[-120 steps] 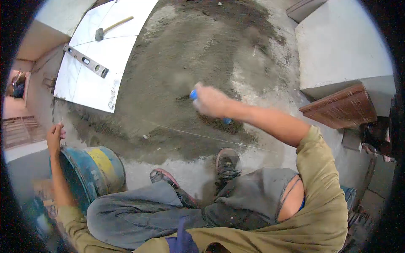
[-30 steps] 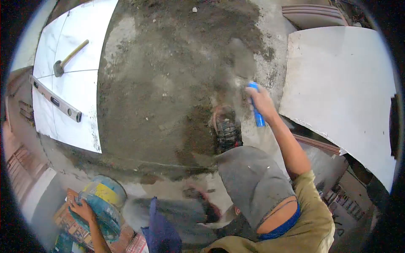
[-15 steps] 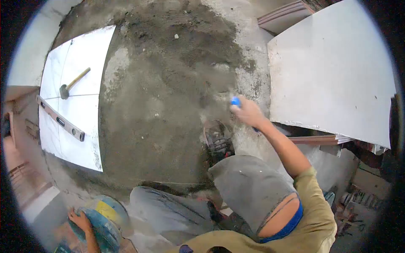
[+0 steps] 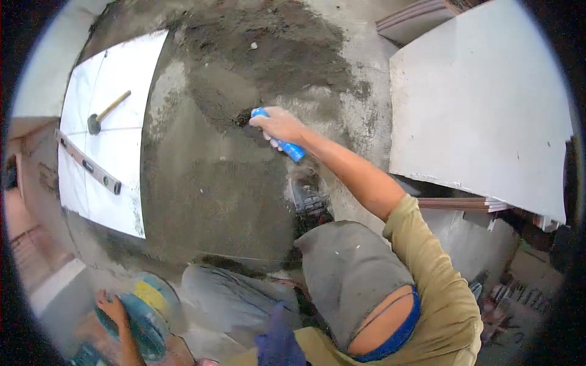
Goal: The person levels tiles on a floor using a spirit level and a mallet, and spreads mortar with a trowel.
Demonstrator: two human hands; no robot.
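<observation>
My right hand [image 4: 279,126] is closed around the blue handle [image 4: 293,152] of what looks like a trowel, low over the wet grey mortar [image 4: 201,195]. Its blade is hard to make out against the mortar. At the lower left my left hand [image 4: 112,308] lies on the rim of a teal bucket [image 4: 143,329] with a yellow patch, fingers curled over it. Beyond the mortar's left edge, white marbled tiles [image 4: 116,183] are laid on the floor. A mallet [image 4: 94,124] with a wooden handle and a spirit level [image 4: 89,165] rest on them.
A large pale board or tile [image 4: 476,116] stands over stacked tiles [image 4: 461,204] on the right. More stacked tiles [image 4: 415,21] are at the top right. My shoe [image 4: 309,198] is at the mortar's edge, near my knee. A taut string [image 4: 244,257] crosses near my legs.
My right hand has swept left across the mortar with the blue-handled tool, and smoothed mortar shows around it. My left hand stays at the bucket, its fingers more curled.
</observation>
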